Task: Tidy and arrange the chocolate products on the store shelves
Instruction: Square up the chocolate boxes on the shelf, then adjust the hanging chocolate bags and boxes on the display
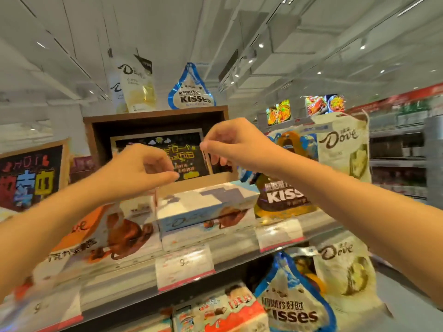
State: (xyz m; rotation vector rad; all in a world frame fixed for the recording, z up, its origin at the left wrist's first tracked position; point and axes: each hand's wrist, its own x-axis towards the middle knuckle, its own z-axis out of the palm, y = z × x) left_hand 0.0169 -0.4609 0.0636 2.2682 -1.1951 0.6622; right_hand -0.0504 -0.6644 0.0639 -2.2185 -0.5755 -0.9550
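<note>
My left hand (143, 167) and my right hand (230, 144) are raised in front of a wooden display box (155, 115) on the top shelf. Inside it stands a small framed chalkboard sign (189, 156). My right fingertips pinch the sign's right frame edge near its top corner. My left fingers are curled shut in front of the sign's lower left; I cannot see anything between them. Below the hands lie a blue-and-white Dove box (203, 212) and an orange-and-white Dove box (115, 226). A dark Hershey's Kisses bag (280, 195) stands to their right.
On the wooden box stand a pale Dove bag (137, 87) and a blue Kisses bag (191, 94). Right: a white Dove bag (340, 144). The shelf edge (119, 283) carries price tags (184, 267). Below: a Kisses bag (292, 305), Dove bag (345, 267), Kinder boxes (223, 310). Left: a "HOT" chalkboard (28, 173).
</note>
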